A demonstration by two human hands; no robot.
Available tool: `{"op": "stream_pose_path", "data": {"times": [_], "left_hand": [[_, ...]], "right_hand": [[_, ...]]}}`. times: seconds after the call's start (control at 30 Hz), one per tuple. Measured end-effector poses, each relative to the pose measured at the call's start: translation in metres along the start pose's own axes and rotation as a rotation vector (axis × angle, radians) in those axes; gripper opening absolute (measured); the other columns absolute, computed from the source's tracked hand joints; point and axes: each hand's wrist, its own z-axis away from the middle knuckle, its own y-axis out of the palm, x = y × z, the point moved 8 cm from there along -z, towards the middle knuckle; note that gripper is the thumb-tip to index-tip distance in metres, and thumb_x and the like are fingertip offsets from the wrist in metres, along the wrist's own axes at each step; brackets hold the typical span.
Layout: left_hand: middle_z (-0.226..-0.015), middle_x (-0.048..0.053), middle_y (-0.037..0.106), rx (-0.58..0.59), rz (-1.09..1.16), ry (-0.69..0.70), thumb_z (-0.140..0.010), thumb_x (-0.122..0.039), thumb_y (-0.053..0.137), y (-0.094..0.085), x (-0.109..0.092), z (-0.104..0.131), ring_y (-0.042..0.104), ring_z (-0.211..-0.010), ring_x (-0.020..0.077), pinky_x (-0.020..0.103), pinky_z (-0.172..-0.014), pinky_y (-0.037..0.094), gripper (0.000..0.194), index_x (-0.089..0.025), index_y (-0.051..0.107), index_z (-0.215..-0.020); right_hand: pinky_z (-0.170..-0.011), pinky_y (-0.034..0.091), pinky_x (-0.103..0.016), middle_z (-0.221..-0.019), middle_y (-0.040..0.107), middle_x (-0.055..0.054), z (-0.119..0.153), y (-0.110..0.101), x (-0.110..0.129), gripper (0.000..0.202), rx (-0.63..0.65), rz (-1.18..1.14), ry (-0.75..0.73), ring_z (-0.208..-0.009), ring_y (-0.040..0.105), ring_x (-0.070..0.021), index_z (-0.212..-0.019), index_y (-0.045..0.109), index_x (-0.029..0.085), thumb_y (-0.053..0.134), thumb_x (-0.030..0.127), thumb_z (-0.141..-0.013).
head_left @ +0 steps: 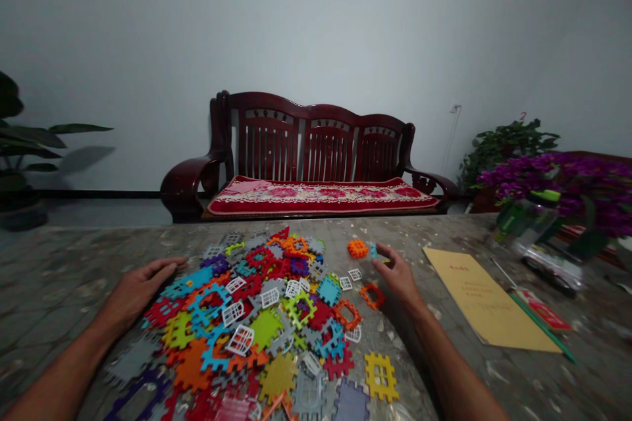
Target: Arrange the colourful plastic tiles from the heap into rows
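Note:
A large heap of colourful interlocking plastic building tiles (pixel 266 325) covers the middle of the table. My left hand (pixel 141 286) lies at the heap's left edge with fingers stretched out, holding nothing. On the other side, my right hand (pixel 397 276) pinches a small light-blue tile (pixel 374 250) between thumb and fingers, partly hidden by them. Just left of it sits an orange notched piece (pixel 357 248), apart from the heap. An orange ring-shaped tile (pixel 372 296) lies below my right hand. White window-frame pieces (pixel 240 340) are scattered over the heap, and a yellow window tile (pixel 380 376) lies near the front.
Right of my right arm lie a tan booklet (pixel 486 299), a green pencil (pixel 543 325) and a red-and-white packet (pixel 543 309). A clear bottle (pixel 536 220) and purple flowers (pixel 557 184) stand farther right. Behind the table (pixel 64 263) is a dark wooden bench (pixel 316 138).

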Motion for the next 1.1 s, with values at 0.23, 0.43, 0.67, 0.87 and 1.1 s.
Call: {"op": "stream_pose_path", "data": {"times": [0.23, 0.43, 0.67, 0.87, 1.1], "left_hand": [[-0.098, 0.004, 0.087, -0.011, 0.051, -0.009, -0.073, -0.053, 0.061, 0.000, 0.003, 0.000, 0.079, -0.093, 0.0295, 0.038, -0.087, 0.062, 0.043, -0.024, 0.081, -0.096], [-0.099, 0.004, 0.087, -0.008, 0.055, 0.011, -0.071, -0.057, 0.063, -0.001, 0.001, 0.001, 0.079, -0.095, 0.0317, 0.042, -0.091, 0.061, 0.044, -0.025, 0.082, -0.096], [-0.104, 0.006, 0.086, 0.003, 0.098, -0.008, -0.071, -0.054, 0.064, -0.001, -0.005, 0.005, 0.078, -0.103, 0.0317, 0.043, -0.099, 0.058, 0.042, -0.023, 0.081, -0.095], [-0.139, 0.014, 0.074, 0.091, 0.298, 0.039, -0.069, -0.073, 0.072, 0.004, 0.004, -0.001, 0.066, -0.130, 0.0334, 0.041, -0.112, 0.048, 0.074, -0.019, 0.076, -0.119], [-0.152, 0.018, 0.062, 0.252, 0.304, 0.121, -0.074, -0.087, 0.055, 0.022, -0.017, -0.009, 0.058, -0.140, 0.0366, 0.043, -0.113, 0.049, 0.093, -0.019, 0.072, -0.134]], "right_hand": [[-0.094, 0.057, -0.045, -0.121, 0.076, -0.011, 0.002, 0.020, -0.009, 0.058, 0.088, 0.098, -0.099, -0.096, 0.070, -0.0251, -0.125, 0.071, 0.021, 0.072, 0.044, -0.073], [-0.114, 0.046, -0.052, -0.134, 0.071, -0.012, 0.011, 0.054, -0.012, 0.060, 0.266, -0.018, -0.114, -0.125, 0.065, -0.0298, -0.131, 0.068, 0.023, 0.077, 0.041, -0.074], [-0.111, 0.050, -0.050, -0.129, 0.072, -0.013, 0.032, 0.071, -0.019, 0.066, 0.298, -0.219, 0.005, -0.119, 0.068, -0.0296, -0.133, 0.067, 0.022, 0.079, 0.050, -0.074], [-0.111, 0.049, -0.053, -0.129, 0.071, -0.014, 0.012, 0.074, -0.015, 0.070, 0.250, -0.265, -0.008, -0.119, 0.068, -0.0307, -0.131, 0.066, 0.022, 0.083, 0.052, -0.070], [-0.115, 0.046, -0.054, -0.128, 0.073, -0.012, -0.035, 0.128, 0.001, 0.075, 0.308, -0.184, -0.104, -0.123, 0.067, -0.0305, -0.133, 0.065, 0.024, 0.084, 0.051, -0.066]]}}
